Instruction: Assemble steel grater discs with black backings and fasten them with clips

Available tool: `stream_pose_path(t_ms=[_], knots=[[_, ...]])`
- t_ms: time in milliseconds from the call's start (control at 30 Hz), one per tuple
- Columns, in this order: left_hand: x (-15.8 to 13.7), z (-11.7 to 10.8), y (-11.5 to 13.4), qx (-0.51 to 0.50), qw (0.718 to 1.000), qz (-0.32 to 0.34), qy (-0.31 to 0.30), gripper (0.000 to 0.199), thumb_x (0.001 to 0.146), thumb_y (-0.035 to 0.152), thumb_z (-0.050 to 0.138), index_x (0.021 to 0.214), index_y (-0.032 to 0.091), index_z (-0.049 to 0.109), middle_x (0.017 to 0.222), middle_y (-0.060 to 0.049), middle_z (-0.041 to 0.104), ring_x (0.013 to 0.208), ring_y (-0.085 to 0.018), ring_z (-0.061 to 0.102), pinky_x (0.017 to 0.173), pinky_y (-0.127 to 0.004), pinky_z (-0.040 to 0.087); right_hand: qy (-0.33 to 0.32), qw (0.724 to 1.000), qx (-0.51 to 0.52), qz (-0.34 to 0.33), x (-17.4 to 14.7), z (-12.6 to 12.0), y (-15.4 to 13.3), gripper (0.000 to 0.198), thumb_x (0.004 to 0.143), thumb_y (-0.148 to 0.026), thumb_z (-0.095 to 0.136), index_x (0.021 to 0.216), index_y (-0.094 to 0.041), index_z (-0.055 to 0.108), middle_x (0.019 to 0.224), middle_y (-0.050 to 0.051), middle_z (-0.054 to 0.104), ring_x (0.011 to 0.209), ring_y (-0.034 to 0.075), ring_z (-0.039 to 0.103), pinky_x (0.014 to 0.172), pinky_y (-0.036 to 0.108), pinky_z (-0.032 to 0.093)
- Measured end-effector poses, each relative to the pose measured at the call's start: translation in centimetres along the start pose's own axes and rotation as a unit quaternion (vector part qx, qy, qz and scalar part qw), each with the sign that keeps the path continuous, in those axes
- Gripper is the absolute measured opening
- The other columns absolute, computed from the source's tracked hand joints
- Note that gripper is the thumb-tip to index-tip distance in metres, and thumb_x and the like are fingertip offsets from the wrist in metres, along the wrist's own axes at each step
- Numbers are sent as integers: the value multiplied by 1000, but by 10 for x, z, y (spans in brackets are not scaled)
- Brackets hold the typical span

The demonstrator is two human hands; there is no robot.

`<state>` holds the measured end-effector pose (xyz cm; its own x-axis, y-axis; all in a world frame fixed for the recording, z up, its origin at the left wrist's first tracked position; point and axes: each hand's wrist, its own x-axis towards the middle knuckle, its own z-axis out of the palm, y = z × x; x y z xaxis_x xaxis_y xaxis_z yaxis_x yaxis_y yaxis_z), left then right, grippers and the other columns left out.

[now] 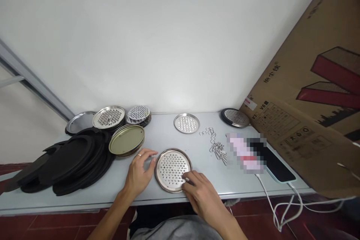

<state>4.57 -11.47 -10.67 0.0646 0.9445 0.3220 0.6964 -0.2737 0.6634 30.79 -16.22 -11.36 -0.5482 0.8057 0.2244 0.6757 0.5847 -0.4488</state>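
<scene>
Near the desk's (161,131) front edge, a round grater (172,168) lying flat; left hand (140,170) just beside it, grip spread; right hand (204,193) at its right rim, whether the grip pinches it unclear; wire hooks (218,150) to the right, black plates (69,157) left

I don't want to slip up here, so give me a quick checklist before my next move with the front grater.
1. Front grater perforated face up: ok.
2. Right hand at the grater: ok, fingers over its right edge.
3. Left hand touching the grater: cannot tell; it is open close by its left edge.
4. Wire pieces apart from the grater: ok, they lie to its right.
5. Wire pieces separated from one another: not ok, many overlap.
6. Grater's underside clean: cannot tell, it is hidden.
</scene>
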Motion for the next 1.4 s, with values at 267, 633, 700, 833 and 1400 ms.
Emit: stream_pose_path(t_ms=[267,633,700,833,1400], knots=[[26,18,6,98,986,-73,-110,11,88,25,62,96,24,69,96,0,73,80,-17,66,72,-29,47,10,998,57,38,-1,7,3,27,79,-19,77,104,-24,68,123,9,62,109,28,61,93,42,50],[59,17,20,151,972,-34,-175,6,79,22,70,84,24,73,82,0,75,69,-16,65,65,-26,41,40,997,61,36,-2,12,7,23,82,-18,72,103,-23,67,118,9,64,102,27,64,90,42,53],[59,17,22,164,970,-21,-177,11,81,18,66,83,24,74,81,-1,75,71,-18,66,68,-27,42,45,996,63,36,-2,12,7,23,82,-17,72,103,-23,67,117,10,64,101,27,64,89,42,54],[59,14,22,172,968,8,-184,16,84,17,63,84,25,77,83,-3,76,75,-20,67,71,-29,44,49,996,65,39,-2,13,7,24,81,-17,72,104,-23,67,118,10,64,102,28,64,89,43,54],[9,13,39,252,949,27,-186,29,96,23,46,110,19,71,107,-12,67,101,-29,61,88,-42,48,75,994,82,19,-6,20,9,6,88,-16,65,89,-21,66,119,12,63,105,27,66,88,41,57]])
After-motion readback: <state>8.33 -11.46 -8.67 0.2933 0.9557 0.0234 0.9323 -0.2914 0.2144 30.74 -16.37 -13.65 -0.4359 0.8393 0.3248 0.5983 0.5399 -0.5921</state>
